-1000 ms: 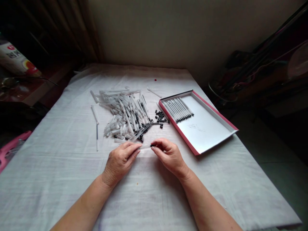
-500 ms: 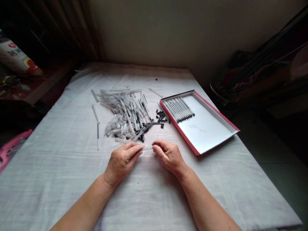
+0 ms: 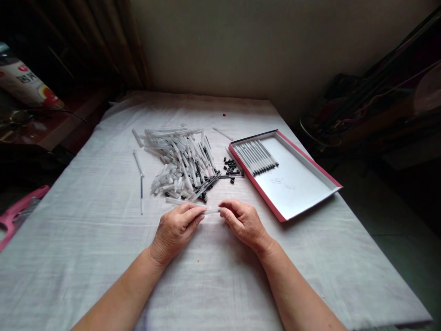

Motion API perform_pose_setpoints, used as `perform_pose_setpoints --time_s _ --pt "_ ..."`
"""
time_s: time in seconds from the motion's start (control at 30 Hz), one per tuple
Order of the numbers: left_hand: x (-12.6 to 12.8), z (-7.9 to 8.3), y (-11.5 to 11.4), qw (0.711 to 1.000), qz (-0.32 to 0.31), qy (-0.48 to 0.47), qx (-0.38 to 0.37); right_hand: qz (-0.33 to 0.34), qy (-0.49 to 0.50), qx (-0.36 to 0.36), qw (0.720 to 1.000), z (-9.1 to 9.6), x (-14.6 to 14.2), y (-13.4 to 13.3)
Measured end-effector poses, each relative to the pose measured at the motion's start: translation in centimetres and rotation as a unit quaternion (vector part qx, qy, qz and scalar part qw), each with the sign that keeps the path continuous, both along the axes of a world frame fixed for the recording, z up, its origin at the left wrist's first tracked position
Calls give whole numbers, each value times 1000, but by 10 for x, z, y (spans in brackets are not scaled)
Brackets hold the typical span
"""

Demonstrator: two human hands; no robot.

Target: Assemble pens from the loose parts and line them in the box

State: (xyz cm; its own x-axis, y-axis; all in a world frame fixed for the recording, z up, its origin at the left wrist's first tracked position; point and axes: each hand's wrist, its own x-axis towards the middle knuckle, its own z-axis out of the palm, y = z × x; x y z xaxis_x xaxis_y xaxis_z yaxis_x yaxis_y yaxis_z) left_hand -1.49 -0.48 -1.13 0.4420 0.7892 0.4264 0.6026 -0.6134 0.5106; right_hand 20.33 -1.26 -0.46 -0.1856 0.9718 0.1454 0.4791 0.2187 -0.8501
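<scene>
My left hand point(image 3: 175, 228) and my right hand point(image 3: 242, 221) both pinch one clear plastic pen tube point(image 3: 212, 211), held level between them just above the white cloth. The left fingers close on its left end, the right fingers on its right end. Just beyond my hands lies a heap of clear pen tubes and caps point(image 3: 179, 163) with some black-tipped refills. A small scatter of black end pieces point(image 3: 231, 169) lies to the right of the heap.
A shallow red-edged box lid point(image 3: 303, 186) at the right holds a row of several finished pens point(image 3: 257, 157). One loose tube point(image 3: 140, 177) lies left of the heap. A pink object point(image 3: 17, 212) sits off the table's left edge. Dark clutter stands at the right.
My right fingers have slid a little to the left along the tube, and the black tip seen at its right end is now covered. Both hands stay in place.
</scene>
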Motion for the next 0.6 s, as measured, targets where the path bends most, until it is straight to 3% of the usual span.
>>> perform_pose_setpoints --time_s 0.43,0.6 --pt "0 1 -1 1000 6 4 0 11 -1 -10 1000 0 4 1" --pt "0 0 -1 1000 4 3 -8 14 -5 24 1000 -1 5 1"
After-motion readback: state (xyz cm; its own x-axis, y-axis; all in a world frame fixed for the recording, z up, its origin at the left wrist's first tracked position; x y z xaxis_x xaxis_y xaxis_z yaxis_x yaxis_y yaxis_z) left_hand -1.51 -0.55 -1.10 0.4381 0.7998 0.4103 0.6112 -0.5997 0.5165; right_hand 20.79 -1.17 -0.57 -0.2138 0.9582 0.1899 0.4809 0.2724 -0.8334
